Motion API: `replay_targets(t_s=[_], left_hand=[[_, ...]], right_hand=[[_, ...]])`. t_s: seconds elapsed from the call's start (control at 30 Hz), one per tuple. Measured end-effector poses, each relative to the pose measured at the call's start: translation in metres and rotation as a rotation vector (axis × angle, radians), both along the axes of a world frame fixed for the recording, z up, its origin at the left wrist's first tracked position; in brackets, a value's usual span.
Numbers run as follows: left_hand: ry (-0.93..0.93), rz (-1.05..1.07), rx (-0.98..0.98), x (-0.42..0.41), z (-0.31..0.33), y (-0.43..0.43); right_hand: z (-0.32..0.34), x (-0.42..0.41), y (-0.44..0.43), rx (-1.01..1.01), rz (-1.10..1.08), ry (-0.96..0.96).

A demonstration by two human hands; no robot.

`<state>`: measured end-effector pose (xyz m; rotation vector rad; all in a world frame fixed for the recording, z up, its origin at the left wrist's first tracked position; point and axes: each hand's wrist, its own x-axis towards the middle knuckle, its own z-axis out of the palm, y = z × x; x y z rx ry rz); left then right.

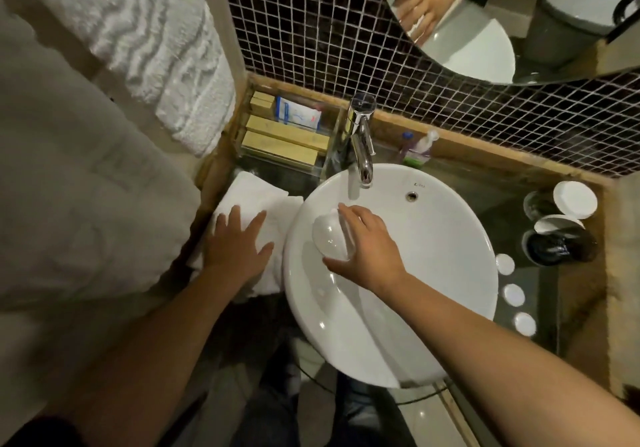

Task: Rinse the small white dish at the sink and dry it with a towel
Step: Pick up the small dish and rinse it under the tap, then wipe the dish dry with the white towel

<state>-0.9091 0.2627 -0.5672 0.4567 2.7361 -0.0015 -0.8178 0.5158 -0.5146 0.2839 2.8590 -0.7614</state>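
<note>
Sink (433, 245): round white basin, rim overhanging counter (512, 183) front edge; bowl right of hands open. Tap (362, 141) at back rim. Dish (329, 238): small, white, glossy, tilted, inside bowl left of centre, gripped by right hand (370, 249). Left hand (239, 244): fingers spread, flat on folded towel (256, 197) beside basin's left rim.

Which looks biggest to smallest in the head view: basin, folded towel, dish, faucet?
1. Basin
2. Folded towel, partly under the left hand
3. Faucet and dish: look alike; the right hand hides part of the dish, so unranked.
</note>
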Motion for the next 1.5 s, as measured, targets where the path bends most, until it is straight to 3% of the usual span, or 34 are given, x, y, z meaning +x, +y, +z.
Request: replay_targets(t_s=[0.13, 0.27, 0.67, 0.8, 1.03, 1.2, 1.37, 1.5], left_hand=[[-0.058, 0.082, 0.044, -0.006, -0.008, -0.006], [0.005, 0.061, 0.049, -0.005, -0.016, 0.004], [0.153, -0.116, 0.002, -0.024, -0.031, 0.033], [0.151, -0.086, 0.201, -0.025, -0.007, 0.029], [0.382, -0.252, 0.655, -0.007, 0.084, 0.033], [0.332, -0.57, 0.692, 0.01, 0.127, 0.059], [0.326, -0.609, 0.78, 0.025, 0.131, 0.071], [0.269, -0.636, 0.687, 0.029, 0.142, 0.078]], right_hand=[[-0.005, -0.004, -0.008, -0.069, 0.012, 0.009], [-0.012, -0.003, -0.01, -0.08, -0.006, -0.013], [-0.032, 0.014, -0.009, -0.071, -0.028, 0.04], [-0.026, 0.008, -0.009, -0.125, -0.115, 0.046], [0.007, -0.015, -0.011, -0.239, -0.213, 0.013], [0.048, -0.028, -0.002, -0.409, -0.225, 0.063], [0.073, -0.02, 0.006, -0.523, -0.244, 0.01], [0.093, -0.008, 0.013, -0.707, -0.229, -0.042]])
